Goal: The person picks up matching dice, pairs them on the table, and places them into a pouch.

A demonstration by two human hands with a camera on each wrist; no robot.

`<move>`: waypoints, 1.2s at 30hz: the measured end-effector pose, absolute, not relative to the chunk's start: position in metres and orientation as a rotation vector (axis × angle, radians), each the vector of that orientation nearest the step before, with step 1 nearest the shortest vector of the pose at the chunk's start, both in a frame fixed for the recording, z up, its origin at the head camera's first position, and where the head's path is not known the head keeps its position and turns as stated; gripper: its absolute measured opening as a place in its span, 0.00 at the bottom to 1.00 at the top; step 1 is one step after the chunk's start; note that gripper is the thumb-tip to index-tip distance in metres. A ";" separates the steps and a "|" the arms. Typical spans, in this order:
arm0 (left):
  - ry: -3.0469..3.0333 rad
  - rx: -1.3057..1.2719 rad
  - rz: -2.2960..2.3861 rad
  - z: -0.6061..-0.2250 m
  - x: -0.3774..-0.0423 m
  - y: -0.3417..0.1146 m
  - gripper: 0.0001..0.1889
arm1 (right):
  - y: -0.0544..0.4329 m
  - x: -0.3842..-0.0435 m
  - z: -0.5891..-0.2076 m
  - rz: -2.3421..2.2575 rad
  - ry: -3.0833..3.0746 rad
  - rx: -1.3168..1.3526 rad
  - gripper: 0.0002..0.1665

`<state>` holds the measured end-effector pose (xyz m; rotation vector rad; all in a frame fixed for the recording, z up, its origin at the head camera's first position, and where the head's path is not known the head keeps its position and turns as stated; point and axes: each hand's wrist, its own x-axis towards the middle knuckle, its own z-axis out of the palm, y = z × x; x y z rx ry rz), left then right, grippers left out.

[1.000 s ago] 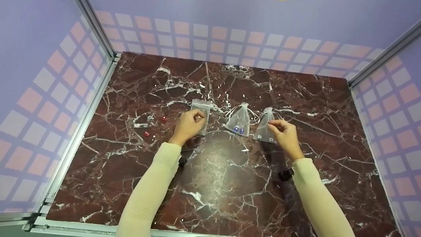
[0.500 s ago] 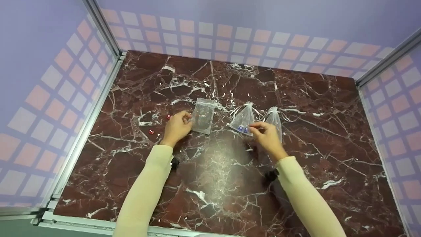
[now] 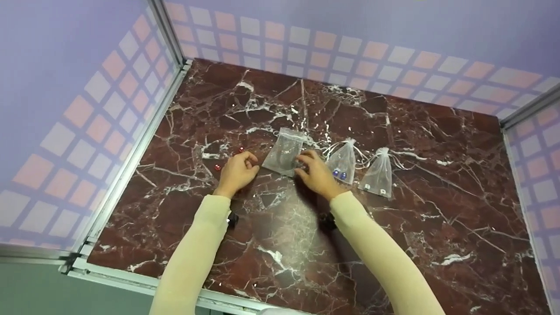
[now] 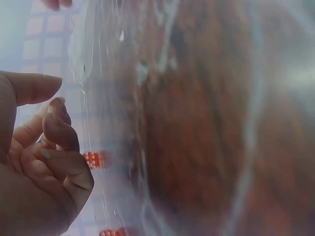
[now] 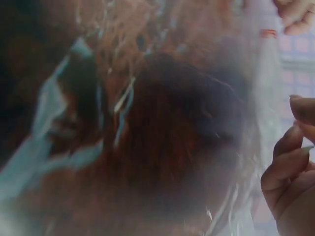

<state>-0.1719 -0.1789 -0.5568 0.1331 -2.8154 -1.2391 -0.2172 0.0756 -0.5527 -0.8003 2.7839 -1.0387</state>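
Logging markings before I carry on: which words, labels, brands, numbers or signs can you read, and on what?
No words, labels, brands, numbers or signs are readable.
Red dice: white pips visible, too blurred to count.
Blue dice in the middle pouch: markings too small to read.
White pieces in the right pouch: also too small.

No lettering, label or numeral is legible. White pips mark a red die (image 4: 92, 160), left of centre in the left wrist view; their count is unclear.
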 end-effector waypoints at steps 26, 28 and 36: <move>-2.869 0.535 -1.017 -0.555 -0.140 -0.262 0.28 | 0.062 -0.234 -0.565 -0.613 2.797 -0.789 0.41; -2.881 0.561 -1.017 -0.554 -0.140 -0.264 0.27 | 0.062 -0.235 -0.566 -0.623 2.792 -0.794 0.41; -2.869 0.570 -1.027 -0.556 -0.142 -0.265 0.12 | 0.065 -0.236 -0.569 -0.669 2.794 -0.806 0.41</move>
